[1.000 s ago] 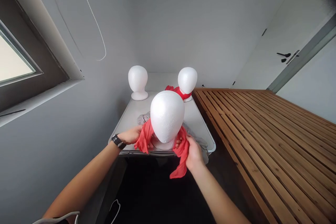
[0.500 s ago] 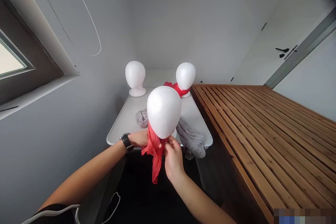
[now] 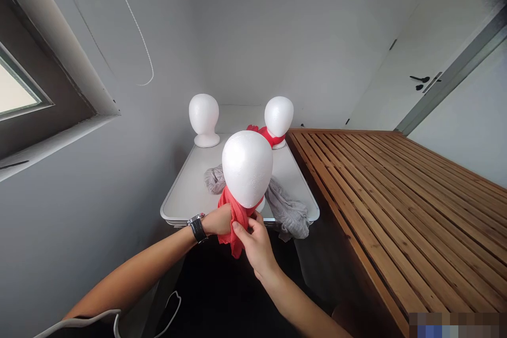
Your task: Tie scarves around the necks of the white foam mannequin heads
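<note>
A white foam mannequin head (image 3: 247,169) stands at the near edge of the table, with a red scarf (image 3: 237,224) around its neck. The scarf's loose part hangs down in front, below the chin. My left hand (image 3: 219,220), a black-strapped watch on its wrist, reaches into the folds from the left; the cloth hides its fingers. From the right, my right hand (image 3: 255,243) pinches the scarf between thumb and fingers just under the chin. A grey scarf (image 3: 289,208) lies behind the head, showing on both sides and drooping over the table's front edge at the right.
Two more foam heads stand at the back of the white table (image 3: 190,190): a bare one (image 3: 204,116) at left and one (image 3: 279,116) with a red cloth (image 3: 273,139) around its neck. A slatted wooden bed frame (image 3: 376,195) borders the right side; a wall closes the left.
My left hand has pushed further right into the folds. My right thumb has shifted left over the scarf, and its hanging end sits higher and shows less.
</note>
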`<act>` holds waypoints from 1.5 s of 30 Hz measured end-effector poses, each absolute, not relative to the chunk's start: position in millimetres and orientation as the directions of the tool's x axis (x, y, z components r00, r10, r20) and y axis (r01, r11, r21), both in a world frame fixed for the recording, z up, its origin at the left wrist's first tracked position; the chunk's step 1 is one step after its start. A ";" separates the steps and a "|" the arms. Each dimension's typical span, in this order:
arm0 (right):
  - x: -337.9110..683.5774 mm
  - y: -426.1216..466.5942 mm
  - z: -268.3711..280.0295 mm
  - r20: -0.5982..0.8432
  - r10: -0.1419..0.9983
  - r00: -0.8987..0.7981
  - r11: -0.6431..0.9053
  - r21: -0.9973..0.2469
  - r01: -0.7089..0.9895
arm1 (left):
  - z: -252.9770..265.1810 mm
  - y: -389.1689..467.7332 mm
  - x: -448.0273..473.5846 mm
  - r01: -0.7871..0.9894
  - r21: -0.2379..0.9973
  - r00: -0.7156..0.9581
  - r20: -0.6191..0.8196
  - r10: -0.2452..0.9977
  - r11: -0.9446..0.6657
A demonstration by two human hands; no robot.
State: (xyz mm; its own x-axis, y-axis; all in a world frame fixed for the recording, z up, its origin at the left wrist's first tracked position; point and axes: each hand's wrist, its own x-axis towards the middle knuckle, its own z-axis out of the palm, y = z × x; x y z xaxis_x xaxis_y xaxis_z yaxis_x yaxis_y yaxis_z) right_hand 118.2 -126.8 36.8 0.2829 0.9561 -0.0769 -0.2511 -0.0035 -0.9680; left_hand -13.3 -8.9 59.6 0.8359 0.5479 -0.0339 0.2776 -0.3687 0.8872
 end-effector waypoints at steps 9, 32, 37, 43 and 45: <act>143.9 -118.4 23.9 -0.229 0.953 0.196 -0.068 -0.798 -0.598 | 63.9 6.9 -27.8 0.101 0.909 0.787 -0.321 0.527 0.403; 204.3 -90.3 118.4 0.486 0.798 0.357 0.193 -0.766 0.614 | 73.1 -22.6 -31.3 0.328 0.935 0.653 -0.121 0.748 -0.135; 181.9 -51.7 182.7 0.545 0.832 0.099 0.343 -0.647 0.681 | 75.6 -63.6 -17.2 0.583 0.781 0.504 -0.129 0.854 -0.226; 164.3 -44.1 181.4 0.477 0.873 0.105 0.291 -0.682 0.671 | 84.8 -111.6 -3.7 0.718 0.602 0.499 -0.094 0.862 -0.350; 161.3 -46.6 177.9 0.502 0.856 0.125 0.294 -0.670 0.682 | 83.5 -124.4 5.3 0.734 0.567 0.501 -0.079 0.862 -0.375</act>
